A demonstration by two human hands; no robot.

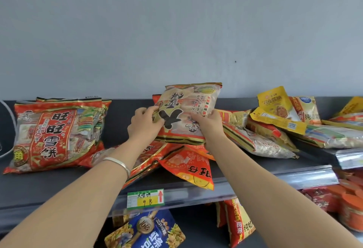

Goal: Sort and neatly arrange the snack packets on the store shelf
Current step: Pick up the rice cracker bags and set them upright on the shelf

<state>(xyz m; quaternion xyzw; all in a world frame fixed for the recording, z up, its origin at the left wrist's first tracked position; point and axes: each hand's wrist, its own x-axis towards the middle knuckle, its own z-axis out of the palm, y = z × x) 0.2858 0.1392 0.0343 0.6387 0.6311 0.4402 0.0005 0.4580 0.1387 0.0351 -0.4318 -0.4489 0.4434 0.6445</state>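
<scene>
Both hands on one rice-cracker packet, lifted tilted over the jumbled pile mid-shelf, print upside down. Left hand: fingers curled on the packet's left edge, pinching it. Right hand: grips the lower right edge, its fingers mostly hidden behind the packet. Red packets stacked at left, leaning back. Yellow packets heaped at right. Dark shelf, price tag on its front rail. Silver bangle on left wrist.
</scene>
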